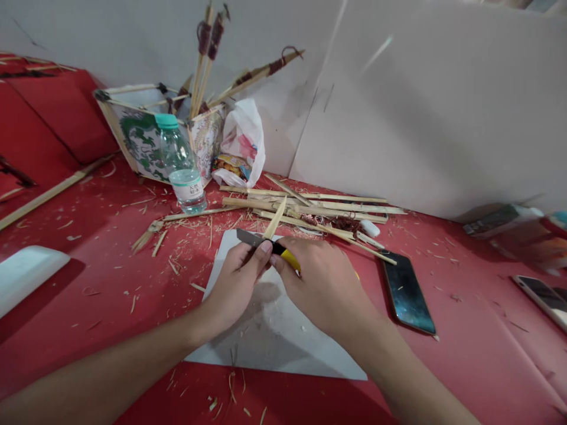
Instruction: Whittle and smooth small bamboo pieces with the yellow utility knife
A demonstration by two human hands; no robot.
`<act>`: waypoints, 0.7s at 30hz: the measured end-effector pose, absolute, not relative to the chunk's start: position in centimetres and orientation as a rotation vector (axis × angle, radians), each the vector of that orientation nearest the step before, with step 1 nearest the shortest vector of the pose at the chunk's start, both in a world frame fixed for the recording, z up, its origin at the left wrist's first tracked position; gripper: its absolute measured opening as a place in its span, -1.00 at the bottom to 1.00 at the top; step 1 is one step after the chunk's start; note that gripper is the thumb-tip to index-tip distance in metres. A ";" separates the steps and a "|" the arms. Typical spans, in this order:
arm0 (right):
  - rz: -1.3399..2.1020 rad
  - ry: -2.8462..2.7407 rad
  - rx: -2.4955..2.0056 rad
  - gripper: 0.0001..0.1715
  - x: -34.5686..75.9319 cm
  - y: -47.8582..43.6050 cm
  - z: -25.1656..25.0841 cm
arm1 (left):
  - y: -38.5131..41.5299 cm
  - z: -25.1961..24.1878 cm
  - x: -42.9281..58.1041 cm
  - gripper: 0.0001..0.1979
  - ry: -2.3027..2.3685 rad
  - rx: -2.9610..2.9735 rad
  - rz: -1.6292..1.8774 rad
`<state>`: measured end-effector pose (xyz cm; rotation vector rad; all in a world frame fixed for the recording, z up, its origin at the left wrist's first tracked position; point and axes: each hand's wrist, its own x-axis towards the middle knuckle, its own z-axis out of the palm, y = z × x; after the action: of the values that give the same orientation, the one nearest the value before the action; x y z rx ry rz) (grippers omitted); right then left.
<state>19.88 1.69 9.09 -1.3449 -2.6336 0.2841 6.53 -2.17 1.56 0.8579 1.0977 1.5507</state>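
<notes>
Above a white sheet [283, 348], my left hand [234, 277] is closed around a pale bamboo strip [276, 218], whose pointed end sticks up and away from me. My right hand [319, 277] grips a yellow and black utility knife [290, 258]. Its blade [250, 237] points left and lies across the strip, close to my left thumb. The lower part of the strip is hidden by my hands. Just beyond lies a loose pile of bamboo strips [319, 208].
A water bottle [183, 171] stands before a dragon-painted box [137, 139] holding wrapped bamboo sticks. Beside it is a white plastic bag [248, 136]. A phone [408, 295] lies to the right, another phone [543, 298] farther out. Shavings litter the red table [110, 348]; a white object [29, 271] is left.
</notes>
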 end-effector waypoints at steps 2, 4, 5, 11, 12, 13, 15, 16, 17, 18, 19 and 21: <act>0.213 -2.633 -1.345 -0.81 19.8 1.5 9.0 | -2.2 1.4 6.4 -0.61 1.134 0.912 1.545; 0.126 -2.624 -1.338 -0.79 19.8 1.4 8.8 | -2.2 1.2 6.1 -0.59 1.187 0.958 1.517; 0.087 -2.619 -1.334 -0.78 19.8 1.3 8.7 | -2.2 1.1 6.0 -0.58 1.210 0.971 1.503; -0.050 -2.597 -1.284 -0.74 19.7 0.8 8.3 | -2.2 0.5 6.1 -0.56 1.213 0.955 1.488; -0.060 -2.597 -1.276 -0.74 19.7 0.8 8.3 | -2.1 0.3 6.2 -0.56 1.210 0.942 1.507; -0.062 -2.595 -1.273 -0.74 19.6 0.8 8.2 | -2.0 0.2 6.2 -0.57 1.208 0.933 1.532; -0.019 -2.594 -1.283 -0.76 19.7 0.9 8.3 | -1.9 0.1 6.2 -0.59 1.200 0.930 1.573; 0.032 -2.597 -1.294 -0.78 19.7 1.0 8.5 | -1.8 0.0 6.2 -0.61 1.194 0.935 1.587; 0.096 -2.600 -1.310 -0.80 19.8 1.1 8.7 | -1.8 0.1 6.1 -0.64 1.190 0.946 1.593; 0.165 -2.603 -1.324 -0.81 19.8 1.2 8.9 | -1.8 0.1 6.0 -0.67 1.189 0.960 1.597; 0.228 -2.607 -1.335 -0.81 19.9 1.3 9.2 | -1.8 0.2 6.0 -0.69 1.190 0.975 1.602; 0.315 -2.614 -1.343 -0.79 20.1 1.5 9.5 | -1.9 0.2 5.9 -0.71 1.198 1.001 1.611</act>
<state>20.10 1.51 9.55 -1.3433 -2.6142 0.3146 5.90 -1.88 0.22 1.0006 1.1984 1.6107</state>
